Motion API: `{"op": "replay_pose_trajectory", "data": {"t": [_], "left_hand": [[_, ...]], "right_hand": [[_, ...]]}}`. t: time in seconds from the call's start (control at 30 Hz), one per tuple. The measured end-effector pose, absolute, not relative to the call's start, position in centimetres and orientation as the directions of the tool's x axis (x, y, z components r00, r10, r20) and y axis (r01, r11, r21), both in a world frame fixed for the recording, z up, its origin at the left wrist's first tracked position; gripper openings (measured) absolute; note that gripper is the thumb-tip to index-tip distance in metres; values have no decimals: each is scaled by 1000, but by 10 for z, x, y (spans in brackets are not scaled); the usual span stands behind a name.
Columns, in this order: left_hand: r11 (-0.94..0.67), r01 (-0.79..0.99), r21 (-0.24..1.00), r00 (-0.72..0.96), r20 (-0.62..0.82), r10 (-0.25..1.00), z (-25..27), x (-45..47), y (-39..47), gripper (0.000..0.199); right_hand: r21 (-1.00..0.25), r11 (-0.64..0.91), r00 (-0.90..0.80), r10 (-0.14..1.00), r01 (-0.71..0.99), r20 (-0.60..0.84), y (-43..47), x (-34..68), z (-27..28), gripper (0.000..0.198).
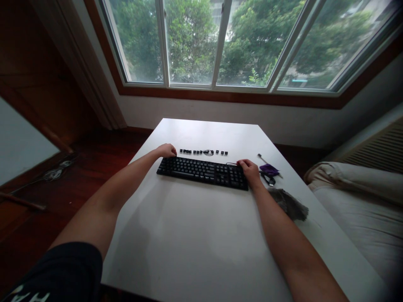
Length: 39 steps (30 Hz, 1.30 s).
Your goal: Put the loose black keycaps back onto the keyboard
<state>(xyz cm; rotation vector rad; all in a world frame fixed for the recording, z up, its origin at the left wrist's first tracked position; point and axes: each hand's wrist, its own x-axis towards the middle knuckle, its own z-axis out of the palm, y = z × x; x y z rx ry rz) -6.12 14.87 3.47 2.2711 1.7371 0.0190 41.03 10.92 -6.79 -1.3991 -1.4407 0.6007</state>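
A black keyboard [201, 171] lies across the white table. Over its far left corner is my left hand [166, 150], fingers pinched together at the edge; whatever sits between the fingertips is too small to make out. My right hand [249, 170] is closed at the far right corner, thumb and fingers against the keyboard. Just beyond the keyboard runs a row of several small black keycaps [197, 152]. Among them rests a thin dark looped item [208, 152] whose kind is unclear.
Right of my right hand lie a purple cloth [269, 169], a thin stick with a dark tip [260, 156] and a black cable [268, 179]. Nearer is a crumpled dark grey item [289, 204]. A pale sofa [362, 201] stands right of the white table [189, 235]; windows are ahead.
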Motion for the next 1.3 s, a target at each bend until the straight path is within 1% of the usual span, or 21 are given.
{"op": "replay_pose_trajectory", "data": {"t": [0.13,0.33,0.5,0.67,0.73,0.8,0.97,1.03,1.1,1.2,1.3], "left_hand": [[-207,940,271,262,-185,947,35,-63,148,32],[-191,940,281,253,-206,945,31,-64,149,32],[-226,929,293,282,-165,945,29,-64,149,31],[-217,940,264,252,-103,962,26,-61,144,30],[-220,937,272,252,-90,963,22,-60,143,31],[-206,923,326,247,-90,965,18,-62,143,33],[-117,821,558,229,-135,964,10,-71,143,52],[-85,775,626,228,-152,962,8,-74,143,54],[-39,765,643,176,-150,973,7,-77,143,48],[34,788,614,58,-129,990,3,-77,145,36],[66,796,602,13,-127,992,-3,-75,149,30]], "right_hand": [[-878,205,170,938,433,302,109,410,-69,42],[-886,200,172,941,419,293,105,408,-65,40],[-891,179,179,945,418,274,103,406,-60,43],[-895,178,183,945,408,271,104,406,-62,46],[-893,185,179,944,409,278,105,407,-64,45],[-890,191,173,943,414,283,106,408,-65,44],[-882,195,166,943,429,289,107,409,-66,43],[-881,195,172,941,431,292,107,409,-66,44],[-883,192,173,942,428,289,107,408,-66,44],[-886,187,178,942,425,284,106,407,-65,45],[-886,185,185,941,425,284,105,406,-64,47]]}}
